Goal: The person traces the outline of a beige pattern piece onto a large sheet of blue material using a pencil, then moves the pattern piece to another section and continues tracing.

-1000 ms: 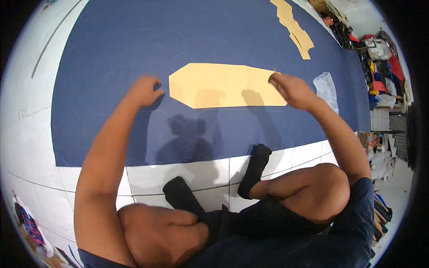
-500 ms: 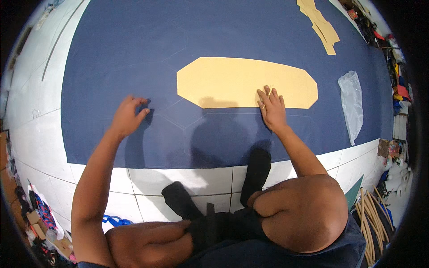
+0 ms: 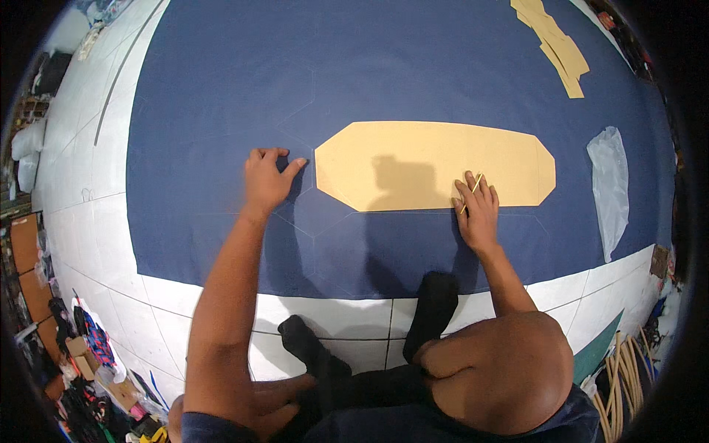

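Note:
A long yellow card template (image 3: 428, 159) with cut-off corners lies flat on a wide dark blue cloth (image 3: 221, 88). My left hand (image 3: 269, 181) hovers or rests just beyond the template's left end, thumb apart from the bent fingers, holding nothing. At the template's near edge, toward its right part, sits my right hand (image 3: 480, 210). A thin pale yellow stick (image 3: 473, 192), pencil-like, is caught between its fingers and slants across them. Faint chalk-like lines of angular outlines run over the cloth around the template.
Several narrow yellow card strips (image 3: 557, 48) lie at the far right of the cloth. A clear plastic bag (image 3: 609, 188) is on its right side. White floor tiles (image 3: 362, 354) border the cloth. Wooden sticks (image 3: 620, 384) stand at the lower right; mixed clutter (image 3: 96, 369) fills the lower left.
The view has shifted, so the cloth and template appear lower and further right. My left hand has come closer to the template's left end. The stick in my right hand shows more plainly.

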The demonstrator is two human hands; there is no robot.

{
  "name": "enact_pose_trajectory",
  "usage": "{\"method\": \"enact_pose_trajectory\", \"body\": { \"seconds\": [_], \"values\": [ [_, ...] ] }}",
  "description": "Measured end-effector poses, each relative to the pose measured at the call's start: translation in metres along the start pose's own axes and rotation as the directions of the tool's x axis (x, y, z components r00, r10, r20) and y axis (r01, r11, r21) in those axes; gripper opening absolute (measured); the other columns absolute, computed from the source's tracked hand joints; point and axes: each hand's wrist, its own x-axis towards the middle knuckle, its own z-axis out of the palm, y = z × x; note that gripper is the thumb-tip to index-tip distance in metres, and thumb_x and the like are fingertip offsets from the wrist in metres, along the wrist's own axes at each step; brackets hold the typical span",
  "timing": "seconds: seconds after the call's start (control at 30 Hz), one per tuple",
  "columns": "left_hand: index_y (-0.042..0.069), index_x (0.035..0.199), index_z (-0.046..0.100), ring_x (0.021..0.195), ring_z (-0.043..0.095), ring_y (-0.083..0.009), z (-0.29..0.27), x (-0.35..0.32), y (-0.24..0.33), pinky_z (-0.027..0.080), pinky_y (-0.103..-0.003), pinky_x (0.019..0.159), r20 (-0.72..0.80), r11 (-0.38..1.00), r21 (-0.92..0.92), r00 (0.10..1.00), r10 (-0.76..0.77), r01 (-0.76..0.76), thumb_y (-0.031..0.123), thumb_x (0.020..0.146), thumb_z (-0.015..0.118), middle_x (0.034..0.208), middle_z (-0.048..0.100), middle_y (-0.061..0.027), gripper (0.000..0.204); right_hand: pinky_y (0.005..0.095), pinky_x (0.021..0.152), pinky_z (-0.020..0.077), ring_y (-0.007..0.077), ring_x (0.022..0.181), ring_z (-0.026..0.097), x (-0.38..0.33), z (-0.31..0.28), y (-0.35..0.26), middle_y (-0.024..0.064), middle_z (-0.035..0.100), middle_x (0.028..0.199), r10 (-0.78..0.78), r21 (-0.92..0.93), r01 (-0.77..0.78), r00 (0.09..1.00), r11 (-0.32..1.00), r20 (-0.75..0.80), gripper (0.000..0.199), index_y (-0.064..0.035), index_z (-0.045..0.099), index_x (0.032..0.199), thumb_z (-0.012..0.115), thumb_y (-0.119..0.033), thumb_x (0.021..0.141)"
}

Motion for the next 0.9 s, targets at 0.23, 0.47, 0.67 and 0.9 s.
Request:
{"method": "enact_pose_trajectory", "body": {
  "seconds": [0.23,0.47,0.67,0.9],
  "values": [
    [0.009,0.131,0.06,0.131,0.044,-0.0387,0.01,-0.002,0.014,0.042,-0.049,0.107,0.009,0.995,0.062,0.997,-0.076,0.076,0.053,0.075,0.086,0.137,0.048,-0.0205,0.076,0.0536,0.121,0.0201,0.0358,0.15,0.032,0.004,0.0,0.0,0.0095,0.048,0.156,0.005,-0.009,-0.005,1.0,1.0,-0.011,0.04,-0.0174,0.059,0.14,0.058,-0.033,0.103],
    [0.011,0.133,0.057,0.133,0.04,-0.0348,0.008,-0.002,0.017,0.037,-0.047,0.11,0.056,0.989,0.077,0.99,-0.131,0.127,0.053,0.074,0.087,0.137,0.046,-0.0168,0.079,0.0537,0.12,0.0206,0.0355,0.149,0.033,0.001,-0.001,-0.003,0.0092,0.051,0.154,-0.04,0.001,0.04,0.997,0.999,-0.061,0.04,-0.0172,0.062,0.137,0.06,-0.035,0.101],
    [0.009,0.131,0.059,0.129,0.042,-0.037,0.013,-0.002,0.011,0.04,-0.048,0.108,0.01,0.995,0.063,0.997,-0.076,0.075,0.053,0.073,0.087,0.135,0.047,-0.0188,0.078,0.0542,0.119,0.022,0.0368,0.147,0.035,0.0,0.001,0.0,0.0088,0.052,0.153,-0.052,0.013,0.053,0.995,0.999,-0.083,0.04,-0.017,0.064,0.134,0.062,-0.036,0.1],
    [0.01,0.132,0.058,0.129,0.042,-0.0354,0.013,-0.002,0.012,0.04,-0.046,0.109,0.018,0.995,0.065,0.997,-0.073,0.071,0.053,0.071,0.088,0.135,0.046,-0.018,0.081,0.0544,0.119,0.0232,0.0368,0.146,0.037,0.002,-0.001,-0.002,0.0078,0.053,0.152,-0.041,0.02,0.042,0.997,0.999,-0.069,0.041,-0.017,0.064,0.134,0.063,-0.038,0.099]
  ]
}}
